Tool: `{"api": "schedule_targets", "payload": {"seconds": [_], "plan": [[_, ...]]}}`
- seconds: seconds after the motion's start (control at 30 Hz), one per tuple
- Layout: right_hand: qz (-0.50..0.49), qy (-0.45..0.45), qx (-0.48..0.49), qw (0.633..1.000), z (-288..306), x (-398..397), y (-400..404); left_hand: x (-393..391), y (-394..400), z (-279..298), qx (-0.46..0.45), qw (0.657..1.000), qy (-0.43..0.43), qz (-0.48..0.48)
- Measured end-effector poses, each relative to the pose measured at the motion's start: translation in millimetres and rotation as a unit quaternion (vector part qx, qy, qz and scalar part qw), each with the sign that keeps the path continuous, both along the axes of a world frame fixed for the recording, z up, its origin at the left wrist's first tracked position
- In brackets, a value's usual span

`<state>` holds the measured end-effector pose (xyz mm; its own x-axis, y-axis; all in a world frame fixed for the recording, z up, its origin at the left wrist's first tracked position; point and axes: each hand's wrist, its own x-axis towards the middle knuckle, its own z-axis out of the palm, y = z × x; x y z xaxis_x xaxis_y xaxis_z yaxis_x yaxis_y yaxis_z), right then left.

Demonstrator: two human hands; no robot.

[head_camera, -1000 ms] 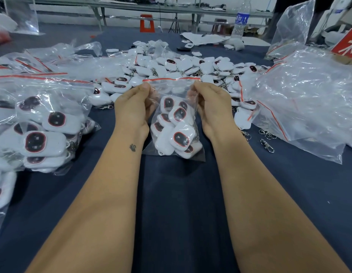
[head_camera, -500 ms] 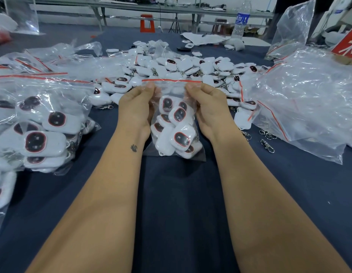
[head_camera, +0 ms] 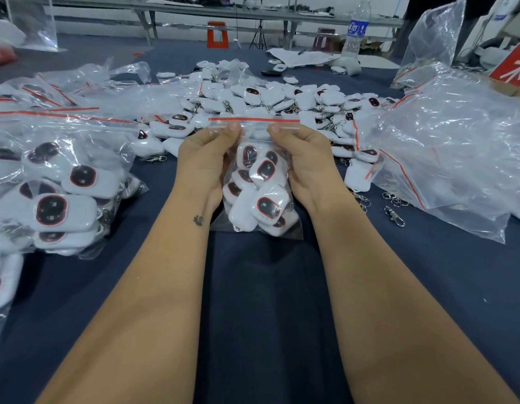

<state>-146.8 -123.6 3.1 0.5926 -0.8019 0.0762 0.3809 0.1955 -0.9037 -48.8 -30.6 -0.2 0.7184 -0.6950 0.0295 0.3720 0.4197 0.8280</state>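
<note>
A small clear zip bag with a red seal strip stands on the dark blue table, filled with several white key fobs that have dark red-ringed faces. My left hand pinches the bag just under the seal on its left side. My right hand pinches the same strip on the right. Both hands meet near the middle of the strip, which lies straight between them.
Filled bags of fobs are heaped at the left. A loose pile of fobs lies behind the bag. Empty clear bags cover the right side. Metal clips lie near them. A water bottle stands at the back.
My fingers have slid inward along the seal strip, from the bag's outer corners toward its middle. The strip now lies flatter and straighter.
</note>
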Motion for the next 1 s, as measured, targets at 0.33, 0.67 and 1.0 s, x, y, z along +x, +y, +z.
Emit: {"api": "schedule_targets", "payload": {"seconds": [0.33,0.67,1.0], "plan": [[0.075,-0.022,0.034,0.996,1.1,-2.3,4.9,-5.3,3.1,3.0,-0.005,0.999,-0.033,-0.029],[0.036,0.008,0.003,0.999,0.9,-0.3,12.6,-6.9,-2.4,-0.8,-0.021,0.997,-0.071,0.009],[-0.01,0.017,-0.036,0.999,-1.5,0.9,9.7,-7.5,-2.3,-0.3,-0.012,0.995,-0.095,-0.005]]}}
